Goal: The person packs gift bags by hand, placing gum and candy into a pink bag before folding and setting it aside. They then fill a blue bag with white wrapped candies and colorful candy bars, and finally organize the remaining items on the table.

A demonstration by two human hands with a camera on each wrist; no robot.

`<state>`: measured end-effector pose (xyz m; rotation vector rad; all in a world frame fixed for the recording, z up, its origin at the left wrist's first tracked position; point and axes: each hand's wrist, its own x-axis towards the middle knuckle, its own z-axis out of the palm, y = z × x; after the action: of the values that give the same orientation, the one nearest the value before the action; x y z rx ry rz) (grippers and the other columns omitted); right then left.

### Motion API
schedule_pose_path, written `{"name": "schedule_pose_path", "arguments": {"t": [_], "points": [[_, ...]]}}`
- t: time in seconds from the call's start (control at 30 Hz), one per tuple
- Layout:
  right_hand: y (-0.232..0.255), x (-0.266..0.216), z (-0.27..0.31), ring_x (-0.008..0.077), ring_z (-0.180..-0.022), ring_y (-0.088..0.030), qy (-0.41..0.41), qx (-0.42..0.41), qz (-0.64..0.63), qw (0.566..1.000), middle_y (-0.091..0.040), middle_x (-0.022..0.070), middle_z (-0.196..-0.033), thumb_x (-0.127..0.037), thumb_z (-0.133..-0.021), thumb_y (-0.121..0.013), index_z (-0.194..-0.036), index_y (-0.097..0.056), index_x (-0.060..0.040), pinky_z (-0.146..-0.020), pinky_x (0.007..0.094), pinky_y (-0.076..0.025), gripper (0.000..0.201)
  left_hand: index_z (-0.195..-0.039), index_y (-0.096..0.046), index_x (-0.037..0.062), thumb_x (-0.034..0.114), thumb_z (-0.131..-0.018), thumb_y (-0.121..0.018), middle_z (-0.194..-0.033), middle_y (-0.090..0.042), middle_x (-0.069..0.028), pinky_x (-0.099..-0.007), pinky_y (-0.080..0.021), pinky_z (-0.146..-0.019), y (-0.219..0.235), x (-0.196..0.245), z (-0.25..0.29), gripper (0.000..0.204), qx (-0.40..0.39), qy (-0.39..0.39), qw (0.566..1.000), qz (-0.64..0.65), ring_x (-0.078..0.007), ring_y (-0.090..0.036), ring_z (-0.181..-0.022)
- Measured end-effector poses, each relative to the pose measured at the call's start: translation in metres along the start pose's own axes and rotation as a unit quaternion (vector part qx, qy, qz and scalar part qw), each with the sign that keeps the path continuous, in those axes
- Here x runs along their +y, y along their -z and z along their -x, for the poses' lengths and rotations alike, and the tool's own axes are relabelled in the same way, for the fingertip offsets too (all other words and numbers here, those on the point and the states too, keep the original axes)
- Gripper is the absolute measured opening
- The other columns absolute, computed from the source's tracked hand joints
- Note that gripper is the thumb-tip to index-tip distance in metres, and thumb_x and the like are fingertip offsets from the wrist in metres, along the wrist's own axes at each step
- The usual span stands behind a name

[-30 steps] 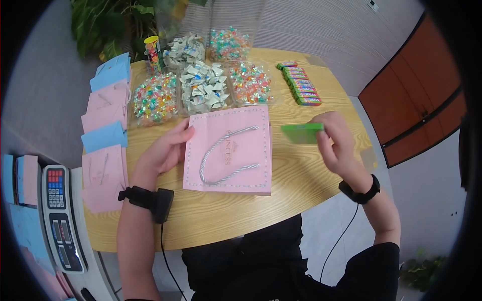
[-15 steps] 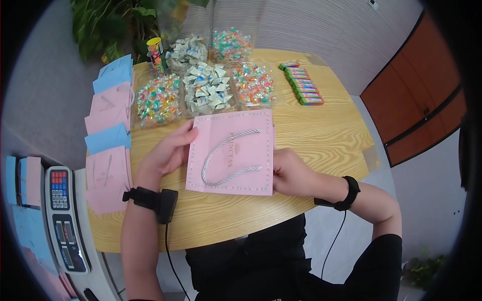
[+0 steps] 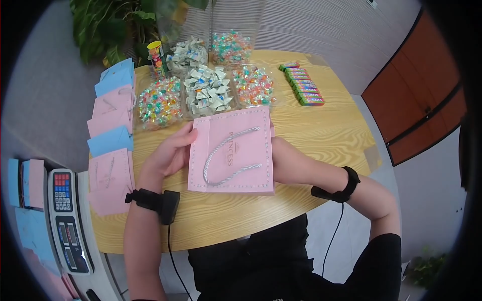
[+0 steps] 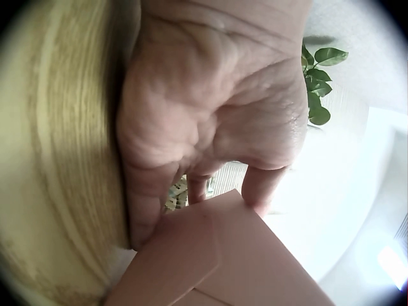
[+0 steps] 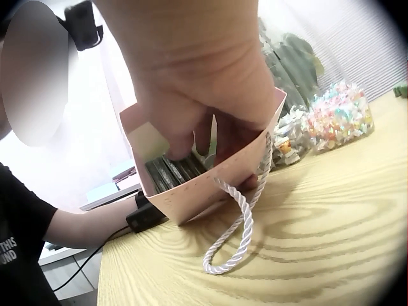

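A pink paper gift bag lies on its side in the head view, with gold PRINCESS lettering and a twisted silver cord handle. My left hand grips its closed end, thumb on the front face; the left wrist view shows the bag's pink corner between thumb and fingers. At the opposite, open end, my right hand reaches inside with its fingers pointing in. Several flat dark packs stand in the bag beside those fingers. Whether the right fingers grip anything I cannot tell.
Clear tubs of wrapped candies and white sachets stand at the back, beside a yellow-topped canister. A row of green candy packs lies at back right. Pink and blue bags line the left edge, near a scale.
My right hand brought a green candy pack leftward to the bag's open end and then went inside it. The pack no longer shows in the head view. My left hand keeps its hold.
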<state>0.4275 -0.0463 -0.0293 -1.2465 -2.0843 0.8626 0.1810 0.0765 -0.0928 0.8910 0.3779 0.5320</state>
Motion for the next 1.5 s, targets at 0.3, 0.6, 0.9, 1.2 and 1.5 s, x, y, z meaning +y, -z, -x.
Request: {"name": "schedule_pose_path", "arguments": {"t": [0.3, 0.6, 0.9, 1.2, 1.5], "points": [[0.025, 0.003, -0.006, 0.0221, -0.074, -0.062, 0.192, 0.279, 0.184, 0.923, -0.067, 0.0094, -0.083, -0.015, -0.084, -0.070, -0.112, -0.064, -0.0090, -0.065, 0.0337, -0.049, 0.030, -0.147, -0.032, 0.0009, 0.020, -0.099, -0.052, -0.137, -0.051, -0.0119, -0.0354, -0.044, -0.105, 0.005, -0.001, -0.001, 0.056, 0.031, 0.033, 0.998, 0.034, -0.0212, -0.054, -0.123], [0.034, -0.027, -0.020, 0.0190, -0.067, -0.062, -0.030, 0.126, 0.034, 0.991, -0.065, 0.0075, -0.076, -0.018, -0.089, -0.063, -0.126, -0.055, -0.0066, -0.061, 0.0306, -0.050, 0.040, -0.140, -0.046, 0.0030, 0.019, -0.099, -0.054, -0.127, -0.059, -0.0060, -0.0278, -0.049, -0.092, -0.028, 0.009, 0.006, 0.045, 0.129, 0.003, 0.973, -0.191, -0.0140, -0.059, -0.111], [0.029, 0.000, -0.037, 0.0190, -0.115, -0.049, 0.151, 0.089, 0.073, 0.982, -0.050, 0.0095, -0.128, -0.030, -0.087, -0.071, -0.139, -0.047, -0.0098, -0.087, 0.0335, -0.046, 0.061, -0.132, -0.053, 0.0045, 0.021, -0.098, -0.054, -0.121, -0.062, -0.0043, -0.0295, -0.051, -0.088, 0.001, -0.002, 0.009, 0.038, 0.127, 0.005, 0.980, -0.154, -0.0142, -0.061, -0.104], [0.034, 0.009, -0.039, 0.0296, -0.112, -0.057, 0.147, -0.028, 0.043, 0.988, -0.058, 0.0105, -0.122, -0.023, -0.071, -0.084, -0.129, -0.051, -0.0110, -0.093, 0.0387, -0.047, 0.068, -0.128, -0.057, 0.0039, 0.022, -0.099, -0.054, -0.118, -0.063, -0.0047, -0.0301, -0.051, -0.088, -0.026, 0.006, 0.025, 0.034, 0.230, 0.035, 0.957, -0.173, -0.0144, -0.061, -0.102], [0.073, 0.011, -0.028, 0.0312, -0.096, -0.062, 0.124, -0.082, 0.074, 0.986, -0.065, 0.0104, -0.106, -0.018, -0.068, -0.083, -0.112, -0.056, -0.0086, -0.079, 0.0397, -0.048, 0.052, -0.137, -0.047, 0.0019, 0.042, -0.096, -0.053, -0.129, -0.057, -0.0093, -0.0342, -0.044, -0.099, -0.011, 0.019, 0.028, 0.058, 0.059, -0.003, 0.994, -0.091, -0.0184, -0.054, -0.117]]}}
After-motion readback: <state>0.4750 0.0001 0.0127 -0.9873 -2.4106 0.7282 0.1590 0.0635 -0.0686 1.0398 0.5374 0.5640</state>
